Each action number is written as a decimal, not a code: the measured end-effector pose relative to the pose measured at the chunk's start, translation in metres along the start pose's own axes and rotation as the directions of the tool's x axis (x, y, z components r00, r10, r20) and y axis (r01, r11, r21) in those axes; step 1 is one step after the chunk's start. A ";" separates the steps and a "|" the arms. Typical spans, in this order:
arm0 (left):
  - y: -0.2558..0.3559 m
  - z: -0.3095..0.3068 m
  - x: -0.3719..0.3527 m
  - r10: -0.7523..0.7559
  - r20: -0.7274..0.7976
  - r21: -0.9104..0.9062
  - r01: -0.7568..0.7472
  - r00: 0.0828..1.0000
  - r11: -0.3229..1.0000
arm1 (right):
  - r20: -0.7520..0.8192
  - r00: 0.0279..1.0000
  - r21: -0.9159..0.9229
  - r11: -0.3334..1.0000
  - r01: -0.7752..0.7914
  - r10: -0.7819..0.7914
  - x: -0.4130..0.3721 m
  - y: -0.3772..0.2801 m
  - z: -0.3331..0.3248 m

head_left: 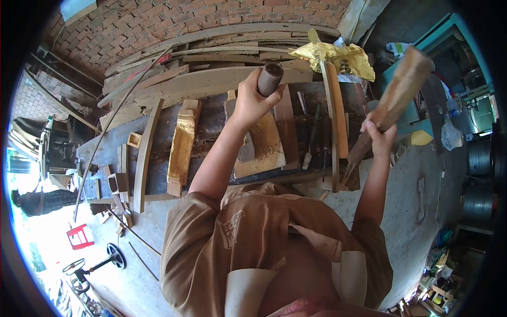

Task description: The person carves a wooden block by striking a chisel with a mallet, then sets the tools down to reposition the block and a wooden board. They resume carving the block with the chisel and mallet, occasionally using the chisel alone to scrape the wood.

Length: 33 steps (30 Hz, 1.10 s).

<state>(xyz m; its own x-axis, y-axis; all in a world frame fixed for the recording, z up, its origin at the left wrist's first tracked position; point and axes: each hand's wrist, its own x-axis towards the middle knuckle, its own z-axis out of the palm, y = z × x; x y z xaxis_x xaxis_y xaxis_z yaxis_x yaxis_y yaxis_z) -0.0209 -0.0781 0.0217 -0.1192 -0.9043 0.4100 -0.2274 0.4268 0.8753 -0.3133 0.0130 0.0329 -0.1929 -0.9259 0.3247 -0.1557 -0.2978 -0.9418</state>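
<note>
My left hand (251, 100) is wrapped round a dark cylindrical handle (270, 79) whose round end points up; its lower part is hidden behind the hand and forearm. Below it a light wooden block (266, 145) with a carved hollow lies on the workbench, partly covered by my left arm. On the right, my right hand (379, 133) grips a long wooden mallet (404, 84), its thick head raised, slightly blurred, up and to the right. Beside the block lie a dark wooden board (287, 127) and several slim tools (311, 137).
Another carved piece (182, 148) and a curved slat (148, 153) lie on the bench's left. Upright boards (332, 116) and a yellow bag (343, 58) are at right. Planks (211, 68) are stacked along the brick wall (179, 24). A person (47, 202) is at far left.
</note>
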 end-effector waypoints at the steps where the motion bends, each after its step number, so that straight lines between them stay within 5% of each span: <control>1: 0.001 0.003 -0.001 0.006 -0.004 -0.008 -0.006 1.000 1.000 | -0.010 0.995 0.032 0.995 0.098 -0.098 0.005 -0.011 -0.001; 5: 0.002 0.012 -0.010 0.049 0.051 0.008 -0.049 0.998 0.999 | 0.060 0.992 0.075 0.991 0.110 -0.114 0.002 -0.012 0.015; 6: 0.005 0.013 -0.012 0.029 0.098 0.023 -0.031 0.995 0.999 | 0.222 0.973 -0.059 0.996 0.073 -0.059 0.001 0.002 0.006; 7: 0.007 0.014 -0.013 0.010 0.144 0.039 -0.016 0.989 0.999 | 0.303 0.952 -0.459 0.881 0.112 0.037 0.001 0.011 0.000; 9: 0.002 0.019 -0.015 0.022 0.152 0.030 -0.027 0.988 0.999 | 0.325 0.945 -0.681 0.699 0.217 0.023 -0.006 -0.001 0.004; 13: -0.001 0.020 -0.017 0.049 0.190 0.017 -0.053 0.981 0.998 | 0.162 0.987 -0.552 0.829 0.092 -0.002 -0.012 0.001 -0.014; 15: 0.000 0.023 -0.018 0.049 0.162 -0.021 -0.046 0.986 0.999 | -0.075 0.993 -0.202 0.973 -0.108 0.095 -0.019 0.002 -0.017; 16: 0.000 0.024 -0.018 0.049 0.167 -0.024 -0.046 0.985 0.999 | -0.080 0.992 -0.204 0.973 -0.111 0.097 -0.022 0.001 -0.016; 19: 0.001 0.026 -0.017 0.016 0.179 -0.022 -0.012 0.984 1.000 | 0.115 0.993 -0.629 0.775 0.053 0.026 -0.028 -0.008 0.001; 21: 0.001 0.025 -0.019 0.076 0.183 0.022 -0.081 0.980 0.996 | 0.187 0.982 -0.734 0.668 0.127 0.019 -0.029 -0.008 -0.003; 24: 0.000 0.024 -0.019 0.080 0.189 0.011 -0.083 0.979 0.996 | 0.015 0.986 -0.594 0.791 0.143 -0.168 -0.030 -0.006 -0.011; 29: 0.000 0.030 -0.021 0.060 0.171 -0.018 -0.058 0.983 0.998 | -0.051 0.998 -0.173 0.983 -0.055 0.047 -0.038 0.023 -0.018; 31: -0.001 0.029 -0.019 0.067 0.166 -0.005 -0.067 0.984 0.998 | 0.183 0.982 -0.755 0.634 0.164 -0.037 -0.036 -0.001 -0.002; 33: -0.001 0.027 -0.017 0.078 0.148 -0.024 -0.075 0.986 0.997 | 0.202 0.979 -0.750 0.637 0.177 -0.035 -0.037 0.004 -0.006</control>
<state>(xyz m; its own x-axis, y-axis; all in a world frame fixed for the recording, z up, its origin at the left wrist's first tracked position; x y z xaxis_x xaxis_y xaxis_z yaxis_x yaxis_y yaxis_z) -0.0443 -0.0625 0.0067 -0.2779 -0.8567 0.4345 -0.1947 0.4932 0.8479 -0.3130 0.0478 0.0174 0.0121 -0.9429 0.3330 -0.8600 -0.1797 -0.4776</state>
